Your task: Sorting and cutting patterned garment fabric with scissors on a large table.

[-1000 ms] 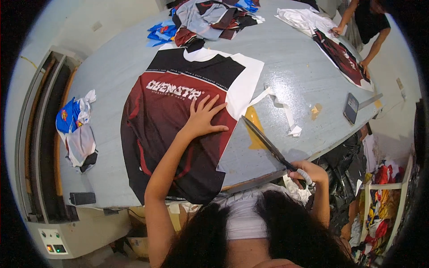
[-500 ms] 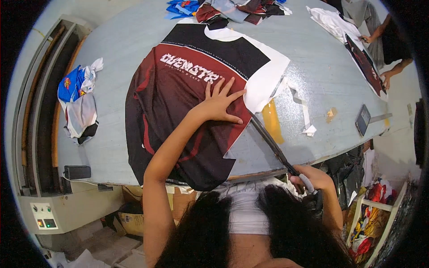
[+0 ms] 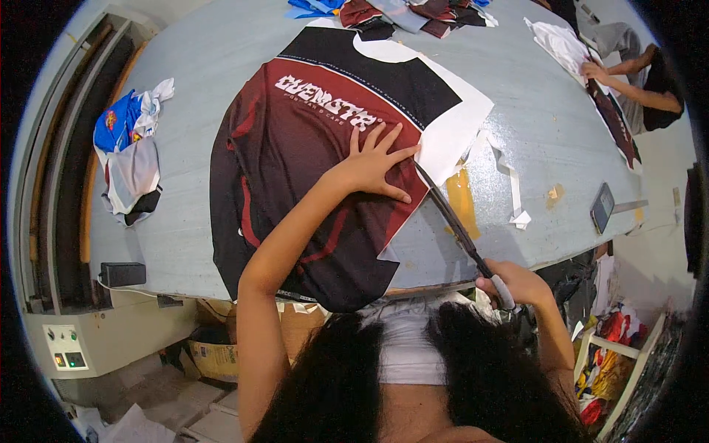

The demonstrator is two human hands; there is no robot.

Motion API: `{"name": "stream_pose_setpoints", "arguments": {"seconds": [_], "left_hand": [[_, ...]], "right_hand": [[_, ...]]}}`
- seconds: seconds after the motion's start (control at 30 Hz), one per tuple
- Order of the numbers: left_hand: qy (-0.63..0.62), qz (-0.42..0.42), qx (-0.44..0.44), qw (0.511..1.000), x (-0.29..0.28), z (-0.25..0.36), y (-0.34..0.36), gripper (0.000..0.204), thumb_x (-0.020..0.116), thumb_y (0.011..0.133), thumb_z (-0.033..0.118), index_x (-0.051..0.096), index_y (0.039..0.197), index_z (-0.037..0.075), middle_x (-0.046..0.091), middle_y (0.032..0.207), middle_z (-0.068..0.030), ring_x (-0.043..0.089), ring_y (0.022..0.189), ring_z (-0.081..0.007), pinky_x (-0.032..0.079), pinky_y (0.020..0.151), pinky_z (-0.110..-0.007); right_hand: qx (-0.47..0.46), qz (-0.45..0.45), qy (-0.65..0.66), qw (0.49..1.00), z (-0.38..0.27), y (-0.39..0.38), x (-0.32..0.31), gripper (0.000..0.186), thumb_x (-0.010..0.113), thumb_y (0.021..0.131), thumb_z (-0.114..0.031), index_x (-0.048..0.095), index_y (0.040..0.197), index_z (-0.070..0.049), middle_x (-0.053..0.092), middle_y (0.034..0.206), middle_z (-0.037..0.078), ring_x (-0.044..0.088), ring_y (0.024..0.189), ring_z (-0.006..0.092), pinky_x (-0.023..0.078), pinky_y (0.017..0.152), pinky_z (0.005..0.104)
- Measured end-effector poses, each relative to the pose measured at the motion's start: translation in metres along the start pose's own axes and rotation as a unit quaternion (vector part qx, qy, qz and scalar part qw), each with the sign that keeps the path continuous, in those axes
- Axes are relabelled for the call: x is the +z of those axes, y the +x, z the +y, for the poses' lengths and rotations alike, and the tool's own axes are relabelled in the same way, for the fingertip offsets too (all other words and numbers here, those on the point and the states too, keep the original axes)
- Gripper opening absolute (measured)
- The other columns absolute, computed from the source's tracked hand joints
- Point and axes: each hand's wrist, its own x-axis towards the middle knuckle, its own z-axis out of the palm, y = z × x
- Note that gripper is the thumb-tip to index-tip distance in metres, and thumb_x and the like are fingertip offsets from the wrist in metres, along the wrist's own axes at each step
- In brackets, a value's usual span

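Our right hand (image 3: 518, 283) grips the handles of long fabric shears (image 3: 456, 225), their blades slanting away and leftward to the edge of the maroon-and-black jersey panel (image 3: 284, 159). Our left hand (image 3: 369, 170) lies flat, fingers spread wide, probably steadying the cloth beside the blades. The panel rests on the grey table (image 3: 188, 177), neckline away from us, its long axis running near to far, tilting rightward.

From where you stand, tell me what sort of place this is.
Probably a garment workshop: the right hand holds long scissors at the edge of a maroon-and-black jersey panel on a wide gray table, with a pile of printed fabric pieces beyond.
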Motion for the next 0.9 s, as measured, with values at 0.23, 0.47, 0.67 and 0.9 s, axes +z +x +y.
{"name": "stream_pose_setpoints", "arguments": {"seconds": [0.23, 0.47, 0.67, 0.9], "left_hand": [[-0.003, 0.0, 0.004, 1.0, -0.003, -0.001, 0.0, 0.095, 0.067, 0.055, 0.067, 0.031, 0.136, 0.033, 0.009, 0.146, -0.0166, 0.004, 0.133, -0.0396, 0.001, 0.1, -0.064], [0.007, -0.002, 0.006, 1.0, -0.002, -0.002, 0.004, 0.095, 0.066, 0.055, 0.067, 0.03, 0.136, 0.033, 0.009, 0.146, -0.0167, 0.004, 0.133, -0.0396, 0.001, 0.1, -0.064], [0.004, -0.01, 0.005, 1.0, -0.003, -0.002, 0.002, 0.095, 0.066, 0.055, 0.067, 0.03, 0.136, 0.032, 0.009, 0.146, -0.0165, 0.004, 0.133, -0.0392, 0.002, 0.1, -0.064], [-0.002, -0.005, 0.005, 1.0, -0.003, -0.002, 0.002, 0.096, 0.067, 0.054, 0.067, 0.031, 0.136, 0.032, 0.01, 0.146, -0.0163, 0.005, 0.133, -0.0395, 0.002, 0.099, -0.064]], "right_hand": [[-0.033, 0.047, -0.09, 0.994, -0.003, -0.001, 0.002, 0.058, 0.05, 0.081, -0.057, 0.051, 0.082, 0.002, 0.055, 0.057, 0.014, 0.059, 0.056, 0.0261, 0.044, 0.053, 0.0364], [-0.061, 0.072, -0.092, 0.991, 0.006, 0.004, 0.003, 0.056, 0.053, 0.082, -0.053, 0.05, 0.077, 0.002, 0.052, 0.054, 0.015, 0.056, 0.052, 0.027, 0.043, 0.051, 0.038], [-0.04, 0.076, -0.108, 0.99, 0.001, 0.002, 0.004, 0.055, 0.055, 0.081, -0.051, 0.05, 0.077, 0.003, 0.052, 0.055, 0.018, 0.054, 0.053, 0.0316, 0.041, 0.052, 0.0398], [-0.047, 0.1, -0.123, 0.986, 0.011, 0.006, 0.009, 0.055, 0.054, 0.081, -0.05, 0.051, 0.08, 0.005, 0.052, 0.057, 0.019, 0.053, 0.054, 0.0324, 0.04, 0.053, 0.0398]]}}
